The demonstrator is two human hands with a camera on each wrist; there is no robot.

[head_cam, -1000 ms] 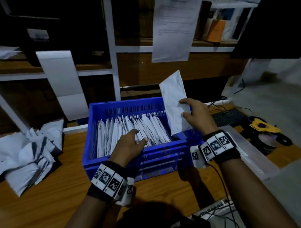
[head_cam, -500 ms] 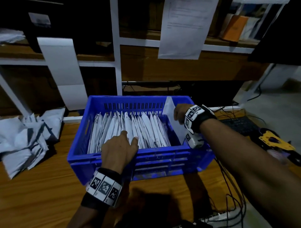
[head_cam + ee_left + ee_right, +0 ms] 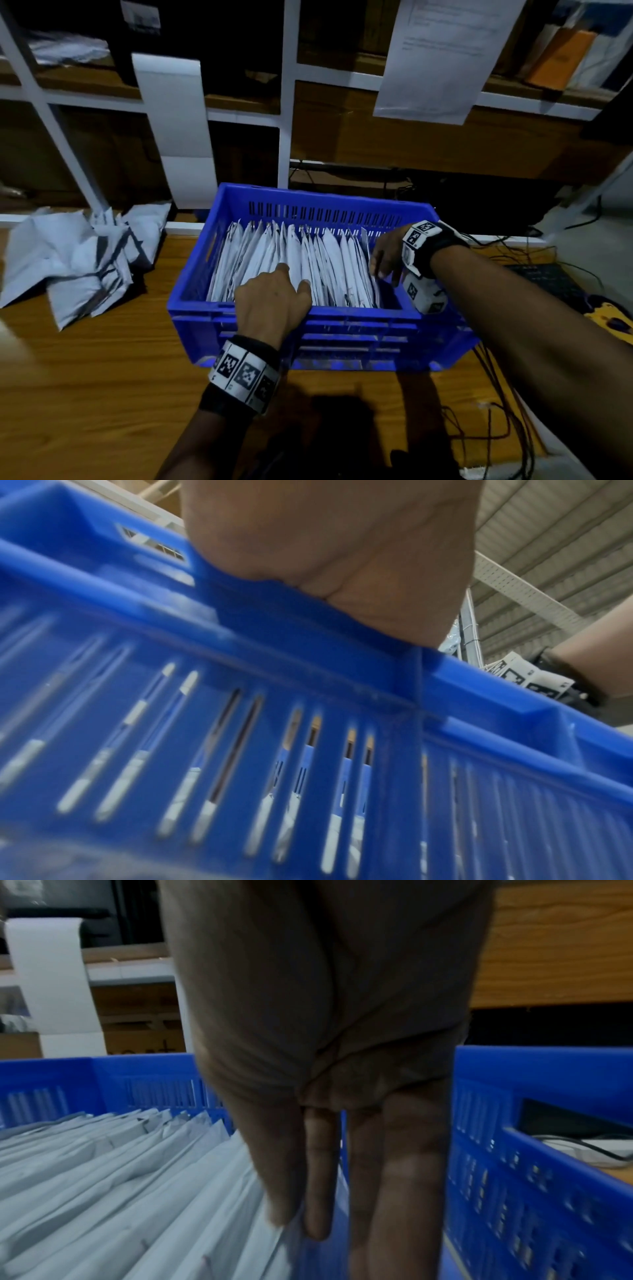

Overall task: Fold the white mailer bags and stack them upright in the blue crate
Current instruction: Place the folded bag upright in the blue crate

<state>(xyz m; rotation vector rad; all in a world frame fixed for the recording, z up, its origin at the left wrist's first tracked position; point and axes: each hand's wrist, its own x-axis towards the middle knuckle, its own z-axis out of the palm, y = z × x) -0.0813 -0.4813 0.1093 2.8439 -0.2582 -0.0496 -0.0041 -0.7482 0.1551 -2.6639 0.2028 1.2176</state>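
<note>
The blue crate (image 3: 308, 202) stands on the wooden table, with a row of folded white mailers (image 3: 329, 267) upright inside it. My left hand (image 3: 274, 301) rests its palm on the front rim, and its fingers lie on the mailers' top edges. In the left wrist view the palm (image 3: 342, 547) presses on the crate rim (image 3: 308, 669), which hides the fingers. My right hand (image 3: 385, 257) points down at the row's right end. There its straight fingers (image 3: 318, 1191) lie against the last mailer (image 3: 120, 1177), inside the crate's right wall (image 3: 548, 1150).
A crumpled pile of unfolded white mailers (image 3: 75, 260) lies on the table to the crate's left. White shelving with hanging paper sheets (image 3: 442, 58) stands behind. A keyboard (image 3: 548, 281), a yellow object (image 3: 613, 318) and cables (image 3: 496, 394) sit to the right.
My right hand has lowered the folded mailer into the crate's right end and now lies flat against it. My left hand has stayed at the front rim.
</note>
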